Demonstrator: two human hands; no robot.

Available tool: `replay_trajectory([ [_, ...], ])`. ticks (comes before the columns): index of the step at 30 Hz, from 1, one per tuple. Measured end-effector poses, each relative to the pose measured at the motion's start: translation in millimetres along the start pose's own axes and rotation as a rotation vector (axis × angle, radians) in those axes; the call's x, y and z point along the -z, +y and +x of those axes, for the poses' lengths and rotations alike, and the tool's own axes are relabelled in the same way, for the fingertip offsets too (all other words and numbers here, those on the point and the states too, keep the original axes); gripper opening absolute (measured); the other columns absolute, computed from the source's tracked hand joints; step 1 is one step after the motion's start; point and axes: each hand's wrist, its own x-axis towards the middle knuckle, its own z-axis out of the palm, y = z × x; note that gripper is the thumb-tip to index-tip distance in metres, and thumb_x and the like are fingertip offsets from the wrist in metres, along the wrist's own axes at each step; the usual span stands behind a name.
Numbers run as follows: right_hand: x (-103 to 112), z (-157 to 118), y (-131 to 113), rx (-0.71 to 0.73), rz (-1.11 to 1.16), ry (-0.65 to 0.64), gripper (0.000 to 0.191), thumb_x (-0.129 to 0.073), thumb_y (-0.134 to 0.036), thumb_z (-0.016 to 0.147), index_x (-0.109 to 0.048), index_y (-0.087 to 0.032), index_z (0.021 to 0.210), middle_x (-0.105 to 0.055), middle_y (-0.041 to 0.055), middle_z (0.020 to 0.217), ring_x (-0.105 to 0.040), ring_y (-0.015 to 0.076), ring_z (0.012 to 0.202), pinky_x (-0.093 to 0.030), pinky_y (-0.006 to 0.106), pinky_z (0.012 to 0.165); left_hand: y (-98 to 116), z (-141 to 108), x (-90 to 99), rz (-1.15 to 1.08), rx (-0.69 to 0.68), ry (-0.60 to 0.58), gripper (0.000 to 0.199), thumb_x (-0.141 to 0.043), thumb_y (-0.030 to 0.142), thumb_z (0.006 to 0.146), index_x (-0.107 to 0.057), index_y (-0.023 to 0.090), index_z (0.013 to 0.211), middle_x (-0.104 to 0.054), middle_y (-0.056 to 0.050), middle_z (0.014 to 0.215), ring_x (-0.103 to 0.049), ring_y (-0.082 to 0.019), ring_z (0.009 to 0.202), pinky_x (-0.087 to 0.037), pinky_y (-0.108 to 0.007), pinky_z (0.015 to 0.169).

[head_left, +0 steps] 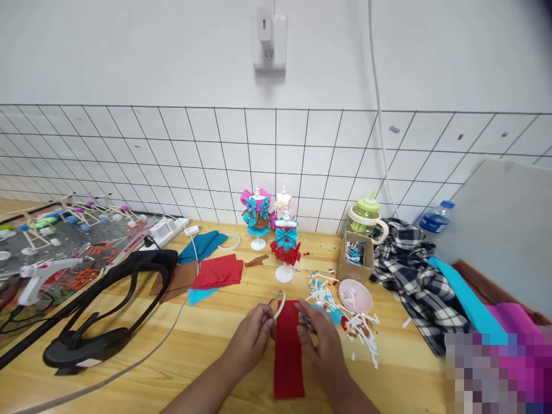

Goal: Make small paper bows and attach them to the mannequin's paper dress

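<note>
A long red strip [288,362] lies upright on the wooden table between my hands. My left hand [254,333] is closed in a pinch on a thin white strip [280,306] that curves in a loop over the red strip's upper left edge. At the right edge of the red strip is my right hand [321,339], its fingers bent round something small and dark that I cannot make out. Just beyond, small mannequin stands [284,273] wear blue, red, pink and brown ruffled pieces.
Folded red pieces [218,271], a black headset strap [125,333] and a glue gun [38,279] lie left. Right are scraps [362,333], a pink dish [356,295], a cardboard box [356,270], a lidded jug [366,215] and checked cloth [409,270]. A cable [146,356] crosses the left.
</note>
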Motion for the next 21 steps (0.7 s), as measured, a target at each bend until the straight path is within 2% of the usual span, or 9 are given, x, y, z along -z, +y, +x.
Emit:
replay_trajectory([
  [3,-9.1,-4.1,-16.6,0.017,0.047,-0.023,0.048,-0.052,-0.032,0.09,-0.043,-0.027,0.137,-0.06,0.0062,0.122,-0.05,0.0245,0.116,-0.045,0.04,0.095,4.7,-7.8,-9.4,-0.045,-0.092,-0.052,0.02,-0.032,0.032,0.097,-0.048,0.02,0.097,-0.064,-0.005,0.085,-0.058,-0.018,0.081,-0.045,-0.031,0.078],
  [7,-13.1,-4.1,-19.2,-0.03,0.101,0.011,0.046,-0.057,-0.03,0.086,-0.049,-0.028,0.132,-0.062,0.0063,0.117,-0.054,0.0237,0.109,-0.049,0.037,0.089,2.6,-12.0,-9.6,0.049,-0.27,-0.129,0.028,-0.041,0.024,0.093,-0.043,0.02,0.121,-0.061,-0.009,0.109,-0.057,-0.019,0.097,-0.045,-0.031,0.085],
  [12,-10.7,-4.2,-14.4,-0.077,0.129,-0.022,0.045,-0.061,-0.024,0.083,-0.052,-0.027,0.127,-0.063,0.0062,0.112,-0.055,0.0234,0.103,-0.05,0.036,0.082,-2.1,-8.5,-11.3,0.14,-0.376,-0.096,0.027,-0.042,0.017,0.092,-0.043,0.021,0.119,-0.062,-0.007,0.106,-0.057,-0.017,0.097,-0.044,-0.029,0.085],
  [16,-9.0,-3.6,-16.6,-0.12,0.124,-0.002,0.04,-0.065,-0.022,0.08,-0.055,-0.025,0.118,-0.062,0.0064,0.108,-0.055,0.0235,0.097,-0.049,0.037,0.081,-2.9,-5.1,-10.8,0.185,-0.413,-0.126,0.024,-0.04,0.016,0.092,-0.048,0.021,0.113,-0.063,-0.006,0.099,-0.055,-0.017,0.089,-0.043,-0.031,0.081],
  [21,-9.8,-2.2,-16.4,-0.161,0.145,-0.003,0.02,-0.064,-0.019,0.079,-0.059,-0.022,0.098,-0.063,0.0059,0.099,-0.054,0.0235,0.093,-0.047,0.037,0.078,-4.1,-2.2,-8.1,0.235,-0.396,-0.146,0.025,-0.041,0.018,0.092,-0.05,0.021,0.115,-0.062,-0.006,0.094,-0.053,-0.018,0.085,-0.04,-0.033,0.079],
])
